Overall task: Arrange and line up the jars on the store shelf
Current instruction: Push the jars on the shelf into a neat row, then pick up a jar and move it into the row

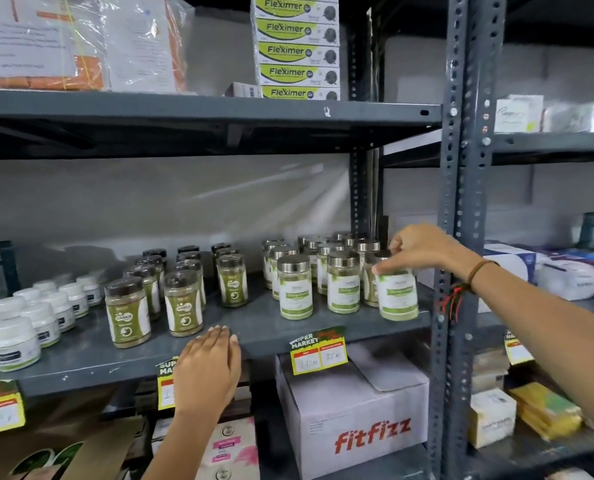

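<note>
Several silver-lidded jars with white and green labels stand in rows at the right end of the grey middle shelf. My right hand grips the front right jar by its lid and upper body; that jar leans slightly and sits at the shelf's front edge. To the left stand several dark-lidded jars of green powder in loose rows. My left hand rests flat on the shelf's front lip, fingers together, holding nothing.
White-capped bottles fill the shelf's left end. A slotted steel upright stands just right of the held jar. Price tags hang from the shelf lip. A fitfizz carton sits below; stacked Fleximer boxes above.
</note>
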Action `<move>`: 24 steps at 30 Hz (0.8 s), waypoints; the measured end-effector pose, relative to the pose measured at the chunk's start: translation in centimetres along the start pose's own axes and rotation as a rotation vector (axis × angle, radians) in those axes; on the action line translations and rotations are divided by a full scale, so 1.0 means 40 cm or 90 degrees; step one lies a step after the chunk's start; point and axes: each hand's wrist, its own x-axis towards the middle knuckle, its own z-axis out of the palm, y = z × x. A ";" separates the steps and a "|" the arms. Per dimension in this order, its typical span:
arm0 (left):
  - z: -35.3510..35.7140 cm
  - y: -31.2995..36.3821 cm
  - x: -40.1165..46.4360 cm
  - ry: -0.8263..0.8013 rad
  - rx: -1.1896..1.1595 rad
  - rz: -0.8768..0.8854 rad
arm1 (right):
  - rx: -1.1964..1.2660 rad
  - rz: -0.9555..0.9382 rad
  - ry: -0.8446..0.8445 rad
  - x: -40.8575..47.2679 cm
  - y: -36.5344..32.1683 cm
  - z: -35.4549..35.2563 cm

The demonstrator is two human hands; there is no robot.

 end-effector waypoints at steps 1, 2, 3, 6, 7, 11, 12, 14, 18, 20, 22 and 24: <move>0.000 0.000 0.000 0.004 -0.002 -0.002 | -0.017 0.014 0.005 0.009 0.022 0.005; 0.000 0.001 0.000 0.009 -0.003 -0.002 | -0.028 0.034 0.007 0.017 0.040 0.010; 0.000 0.001 0.000 0.015 -0.004 -0.002 | -0.039 0.057 0.007 0.025 0.054 0.015; 0.003 0.005 -0.004 0.032 -0.006 -0.005 | -0.079 0.094 0.017 0.041 0.077 0.028; 0.006 0.005 -0.005 0.038 -0.008 -0.005 | -0.091 0.102 0.026 0.043 0.077 0.028; 0.014 0.000 -0.004 0.040 -0.006 -0.015 | -0.104 0.119 0.038 0.052 0.079 0.034; 0.015 0.000 -0.004 0.038 -0.005 -0.017 | -0.107 0.121 0.036 0.057 0.082 0.038; 0.015 0.001 -0.004 0.032 -0.004 -0.020 | -0.111 0.124 0.028 0.063 0.085 0.042; 0.011 0.002 -0.005 0.024 -0.006 -0.026 | -0.117 0.121 0.004 0.070 0.087 0.043; 0.009 0.004 -0.007 0.023 -0.007 -0.029 | -0.116 0.126 -0.013 0.070 0.086 0.043; 0.008 0.006 -0.007 0.020 -0.004 -0.031 | -0.138 0.129 -0.029 0.064 0.079 0.037; 0.007 0.007 -0.008 0.017 0.001 -0.028 | -0.191 0.098 0.026 0.056 0.061 0.023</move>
